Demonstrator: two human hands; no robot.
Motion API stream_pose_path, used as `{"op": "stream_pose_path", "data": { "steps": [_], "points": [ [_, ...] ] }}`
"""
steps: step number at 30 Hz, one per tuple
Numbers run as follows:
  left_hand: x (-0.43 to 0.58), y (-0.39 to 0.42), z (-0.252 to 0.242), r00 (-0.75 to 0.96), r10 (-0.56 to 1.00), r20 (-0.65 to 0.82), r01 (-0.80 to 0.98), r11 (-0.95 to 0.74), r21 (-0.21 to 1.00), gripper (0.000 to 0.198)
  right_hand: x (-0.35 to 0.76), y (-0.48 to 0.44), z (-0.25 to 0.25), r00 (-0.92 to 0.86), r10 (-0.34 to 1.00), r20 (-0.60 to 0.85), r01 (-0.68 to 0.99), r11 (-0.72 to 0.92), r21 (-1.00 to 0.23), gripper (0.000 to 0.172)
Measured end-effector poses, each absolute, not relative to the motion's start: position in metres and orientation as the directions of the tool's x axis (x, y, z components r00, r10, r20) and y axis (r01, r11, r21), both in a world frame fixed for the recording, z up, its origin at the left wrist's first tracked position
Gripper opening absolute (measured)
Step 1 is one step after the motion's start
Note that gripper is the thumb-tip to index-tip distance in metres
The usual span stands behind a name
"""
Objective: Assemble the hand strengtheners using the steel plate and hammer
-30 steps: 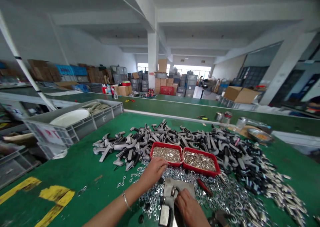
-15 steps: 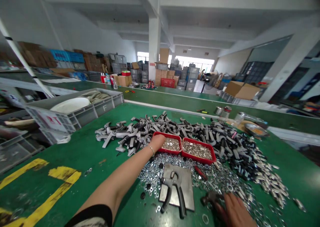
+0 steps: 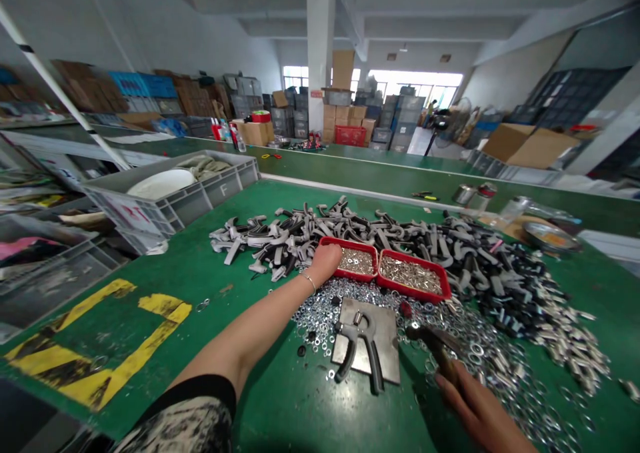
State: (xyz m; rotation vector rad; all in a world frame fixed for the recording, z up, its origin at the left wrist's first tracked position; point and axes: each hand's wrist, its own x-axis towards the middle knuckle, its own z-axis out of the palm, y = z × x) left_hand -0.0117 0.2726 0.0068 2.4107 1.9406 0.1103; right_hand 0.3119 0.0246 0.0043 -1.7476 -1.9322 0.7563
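Observation:
My left hand [image 3: 326, 261] reaches into the left end of a red tray [image 3: 358, 245] of small metal washers. Its fingers are curled together, and their tips are hidden. My right hand [image 3: 470, 400] grips a hammer [image 3: 436, 343] by its handle, its head just right of a square metal plate [image 3: 393, 350]. On that plate lies a hand gripper tool [image 3: 375, 356] with two dark handles, spread in a V, and a small metal pin standing near its top. A second red tray [image 3: 415, 292] beside the first holds small metal pins.
Loose washers [image 3: 320, 313] surround the plate. Behind the trays is a long heap of grey and black handles [image 3: 295, 233]; metal sleeves [image 3: 575, 346] lie at the right. A grey crate [image 3: 210, 196] stands at the left. Farther back are a metal bowl [image 3: 550, 236] and cans [image 3: 464, 194].
My right hand has lifted the hammer from low beside the plate, and its head is now raised. My left hand stays at the red tray. The view has shifted slightly.

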Motion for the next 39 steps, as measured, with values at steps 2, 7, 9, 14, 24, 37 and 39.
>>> {"op": "stream_pose_path", "data": {
  "steps": [2, 7, 9, 14, 24, 37, 39],
  "points": [
    [-0.011, 0.275, 0.005, 0.204, 0.978, 0.037, 0.973, -0.207, 0.101, 0.035, 0.285, 0.03, 0.023, -0.209, 0.973, -0.103, 0.722, 0.082, -0.687, 0.03],
    [-0.013, 0.273, 0.001, 0.19, 0.976, 0.103, 0.96, -0.207, 0.188, 0.032, 0.228, 0.041, 0.054, -0.223, 0.971, -0.088, 0.749, 0.113, -0.653, 0.037],
    [-0.015, 0.273, 0.001, 0.193, 0.971, 0.141, 0.945, -0.222, 0.239, 0.022, 0.219, 0.048, 0.053, -0.252, 0.953, -0.17, 0.81, 0.112, -0.575, 0.037],
    [-0.025, 0.269, 0.013, 0.215, 0.951, 0.224, 0.867, -0.292, 0.404, 0.017, 0.217, 0.061, 0.043, -0.312, 0.912, -0.266, 0.774, 0.082, -0.628, 0.041],
    [-0.005, 0.16, -0.007, 0.507, 0.856, 0.1, 0.591, -0.43, 0.682, 0.018, 0.24, 0.067, 0.024, -0.193, 0.92, -0.34, 0.508, -0.203, -0.837, 0.043],
    [0.021, 0.168, -0.008, 0.505, 0.863, -0.008, 0.779, -0.451, 0.436, 0.018, 0.249, 0.026, -0.014, 0.124, 0.833, -0.539, -0.057, -0.537, -0.842, 0.05],
    [0.021, 0.167, -0.01, 0.513, 0.859, -0.002, 0.789, -0.47, 0.395, 0.018, 0.25, 0.026, -0.017, 0.079, 0.83, -0.553, -0.043, -0.551, -0.833, 0.051]
  ]
}}
